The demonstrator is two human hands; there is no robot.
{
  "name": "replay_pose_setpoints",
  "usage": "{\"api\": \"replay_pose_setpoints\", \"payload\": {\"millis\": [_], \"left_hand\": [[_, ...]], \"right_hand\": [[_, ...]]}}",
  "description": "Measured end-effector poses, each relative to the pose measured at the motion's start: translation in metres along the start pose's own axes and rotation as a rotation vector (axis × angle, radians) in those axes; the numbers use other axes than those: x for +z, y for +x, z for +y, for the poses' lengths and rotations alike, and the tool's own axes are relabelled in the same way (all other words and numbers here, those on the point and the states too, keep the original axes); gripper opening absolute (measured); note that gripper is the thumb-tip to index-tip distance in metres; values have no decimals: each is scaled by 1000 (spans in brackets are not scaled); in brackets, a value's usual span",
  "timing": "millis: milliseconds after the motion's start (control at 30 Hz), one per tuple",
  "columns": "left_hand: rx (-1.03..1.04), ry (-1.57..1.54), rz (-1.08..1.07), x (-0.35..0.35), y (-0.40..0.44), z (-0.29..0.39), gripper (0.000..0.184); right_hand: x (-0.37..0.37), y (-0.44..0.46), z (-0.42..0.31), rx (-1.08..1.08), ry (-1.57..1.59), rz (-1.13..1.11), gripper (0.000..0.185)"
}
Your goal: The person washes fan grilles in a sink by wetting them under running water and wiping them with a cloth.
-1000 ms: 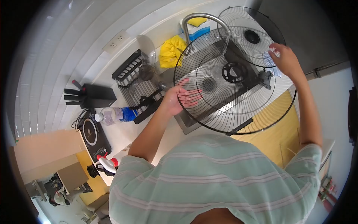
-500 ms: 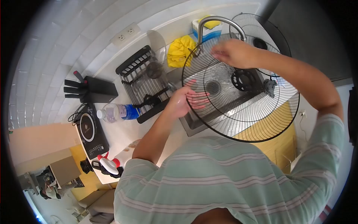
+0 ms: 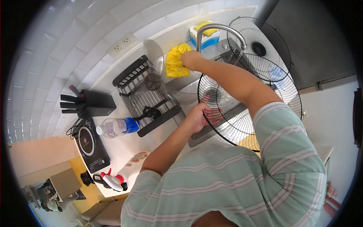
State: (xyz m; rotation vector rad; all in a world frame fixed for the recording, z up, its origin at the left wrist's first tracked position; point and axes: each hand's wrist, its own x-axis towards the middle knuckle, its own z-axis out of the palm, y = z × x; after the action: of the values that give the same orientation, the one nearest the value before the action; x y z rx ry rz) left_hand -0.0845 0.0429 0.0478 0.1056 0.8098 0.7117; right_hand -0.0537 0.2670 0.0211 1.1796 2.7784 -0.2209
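My left hand point(image 3: 202, 116) grips the near-left rim of a black wire fan grille point(image 3: 236, 130), its fingers showing through the wires. The grille is tilted over the sink point(image 3: 200, 139), and my right forearm crosses above it. At the back of the counter my right hand point(image 3: 191, 60) is closed on the edge of a crumpled yellow cloth point(image 3: 175, 62); its fingertips are partly hidden. The curved faucet point(image 3: 221, 26) rises just right of that hand, and a thin stream of water seems to fall from its spout. A second fan grille point(image 3: 259, 48) rests at the back right.
Left of the sink stands a dish rack point(image 3: 159, 123) holding some clear and dark pieces. Beyond it are a water bottle point(image 3: 117, 127), knife block point(image 3: 98, 103), induction cooktop point(image 3: 92, 145) and red-and-white spray bottle point(image 3: 113, 179). A box with a yellow sponge point(image 3: 208, 28) sits behind the faucet.
My right hand has moved left from above the grille to the yellow cloth and taken hold of it. My left hand has stayed on the grille, which has shifted slightly.
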Motion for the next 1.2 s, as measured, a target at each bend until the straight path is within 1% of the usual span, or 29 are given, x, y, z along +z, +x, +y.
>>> {"api": "replay_pose_setpoints", "payload": {"millis": [33,67,167,233,267,333,433,467,500,533,567,633,667,700,767,800,833,867,933,967,1067,1167,1200], "left_hand": [[-9,5,-27,-2,0,2,70],[-11,1,-31,-3,0,4,70],[-1,-16,-37,-5,0,6,68],[29,-31,-39,-6,0,6,66],[44,-19,-14,-4,-1,8,59],[70,-10,41,3,-9,8,47],[58,14,16,9,-16,15,44],[43,9,-3,10,-17,18,44],[29,8,-22,10,-18,21,44],[15,6,-41,10,-18,24,43],[7,34,-65,9,-16,28,44],[-59,-7,-103,10,-12,34,36],[-89,-26,-118,11,-11,38,32],[-115,-13,-101,12,-12,42,29],[-119,37,-140,16,-16,48,38],[-124,64,-162,21,-20,49,43],[-115,85,-129,33,-30,51,53],[-86,92,-161,43,-41,54,57],[-33,109,-224,52,-61,60,65],[72,185,-277,48,-62,60,76],[491,553,13,42,-62,53,81],[592,545,185,28,-35,35,87],[530,498,179,23,-23,30,88]], "right_hand": [[-3,-7,0,8,0,-15,20],[-7,-13,1,16,0,-29,22],[5,-19,12,13,34,48,25],[-12,-36,11,6,55,-7,29],[-24,-46,9,2,66,-34,32],[-49,-82,15,-186,151,95,43],[-155,-171,26,-182,272,-138,52],[-197,-202,22,-4,299,-337,61],[-229,-233,21,111,384,-473,69],[-256,-267,17,207,496,-548,72],[-253,-305,30,44,489,-429,72],[-254,-355,22,-57,382,-270,60],[-258,-371,12,3,285,-225,48],[-254,-381,8,6,197,-126,41],[-238,-395,10,20,29,83,29],[-232,-399,14,-23,89,264,27],[-225,-402,21,-63,148,447,27],[-221,-405,28,-101,204,630,28],[-215,-411,40,193,275,905,31],[-213,-412,46,344,311,1039,33],[-225,-407,66,666,461,1083,32],[-215,-395,88,685,870,1178,37],[-212,-393,96,736,979,1149,37]]}}
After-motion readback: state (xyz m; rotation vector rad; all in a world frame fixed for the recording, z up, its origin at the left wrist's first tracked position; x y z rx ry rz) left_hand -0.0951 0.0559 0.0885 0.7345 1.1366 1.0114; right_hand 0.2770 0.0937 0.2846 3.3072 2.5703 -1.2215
